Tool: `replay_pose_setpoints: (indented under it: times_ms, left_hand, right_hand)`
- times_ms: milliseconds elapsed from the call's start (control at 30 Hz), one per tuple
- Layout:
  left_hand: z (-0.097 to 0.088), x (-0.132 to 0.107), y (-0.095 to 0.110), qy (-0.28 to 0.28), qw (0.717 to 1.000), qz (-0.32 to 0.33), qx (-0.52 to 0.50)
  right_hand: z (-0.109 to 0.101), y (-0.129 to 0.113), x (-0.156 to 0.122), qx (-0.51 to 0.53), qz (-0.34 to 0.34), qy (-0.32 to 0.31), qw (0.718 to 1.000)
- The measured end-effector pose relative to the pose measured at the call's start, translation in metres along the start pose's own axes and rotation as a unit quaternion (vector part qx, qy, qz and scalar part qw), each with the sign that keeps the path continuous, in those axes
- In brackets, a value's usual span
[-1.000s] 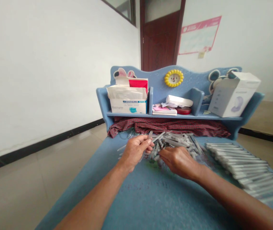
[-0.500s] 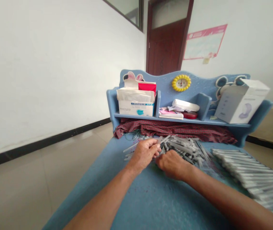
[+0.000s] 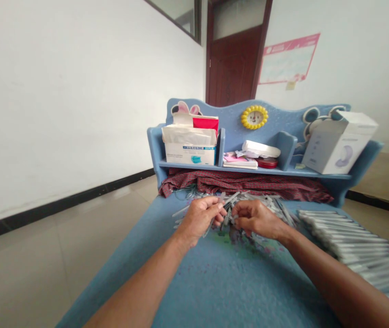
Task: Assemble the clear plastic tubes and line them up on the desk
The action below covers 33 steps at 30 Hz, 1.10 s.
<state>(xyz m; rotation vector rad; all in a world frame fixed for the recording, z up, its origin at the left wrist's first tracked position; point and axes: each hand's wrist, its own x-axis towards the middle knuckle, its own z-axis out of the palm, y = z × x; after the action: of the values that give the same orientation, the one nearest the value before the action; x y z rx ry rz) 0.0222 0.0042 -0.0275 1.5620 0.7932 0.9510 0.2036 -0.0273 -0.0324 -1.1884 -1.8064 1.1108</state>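
Observation:
My left hand (image 3: pixel 197 221) is closed, with thumb and forefinger pinching a slim translucent pen part (image 3: pixel 222 197) that points up and away. Just to the right, my right hand (image 3: pixel 259 219) has its thumb and fingers pressed together around a small pale piece (image 3: pixel 234 218), too blurred to name. Behind both hands lies a loose heap of clear and dark pen parts (image 3: pixel 278 203), partly hidden by the fingers. A stack of clear pens (image 3: pixel 358 248), laid side by side, rests on the table at the right.
The blue table (image 3: pixel 222 287) has a raised shelf at its back. On it stand a mask box (image 3: pixel 189 152), papers (image 3: pixel 238 161), a red round tin (image 3: pixel 267 163) and a white box (image 3: pixel 340 146). A folded checked cloth (image 3: pixel 249 184) lies beneath the shelf.
My right hand has lifted and turned from a fist low by the heap, so its pinching fingers now show. My left hand keeps its pinch. The view has shifted slightly.

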Motion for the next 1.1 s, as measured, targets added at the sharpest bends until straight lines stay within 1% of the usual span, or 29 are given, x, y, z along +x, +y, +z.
replay_pose_setpoints:
  times_ms: [100,167,233,300,467,567,667,800,867,1000,1100]
  left_hand:
    - [-0.001,0.001,-0.001,-0.011,0.998,-0.020,-0.064]
    - [-0.002,0.001,-0.001,-0.008,0.994,-0.027,-0.108]
    - [-0.001,0.000,0.001,0.010,0.988,-0.024,-0.154]
    - [-0.001,-0.001,0.004,0.035,0.980,-0.011,-0.197]
    - [-0.005,-0.002,0.011,0.081,0.962,0.048,-0.255]
    - [-0.007,-0.003,0.015,0.090,0.955,0.074,-0.273]
    - [-0.007,-0.004,0.019,0.097,0.948,0.089,-0.291]
    - [-0.007,-0.004,0.022,0.115,0.939,0.097,-0.309]
    - [-0.008,-0.003,0.020,0.118,0.935,0.099,-0.320]
    - [-0.011,-0.001,0.017,0.131,0.927,0.094,-0.338]
    - [-0.014,0.001,0.018,0.152,0.922,0.090,-0.344]
  right_hand:
    - [0.003,0.002,0.000,0.046,0.009,-0.025,0.999]
    - [0.006,0.004,-0.001,0.069,0.019,-0.053,0.996]
    - [0.012,0.005,-0.002,0.100,0.027,-0.073,0.992]
    - [0.020,0.005,-0.003,0.140,0.027,-0.075,0.987]
    - [0.042,0.000,-0.004,0.257,0.005,-0.033,0.966]
    - [0.051,-0.001,-0.004,0.325,0.007,-0.001,0.946]
    - [0.057,0.000,-0.003,0.366,0.011,0.023,0.930]
    - [0.064,-0.001,-0.005,0.394,0.012,0.050,0.918]
    - [0.069,-0.001,-0.006,0.387,0.010,0.052,0.920]
    - [0.077,0.002,-0.007,0.304,0.014,0.010,0.952]
    - [0.079,0.006,-0.008,0.270,0.020,0.002,0.963]
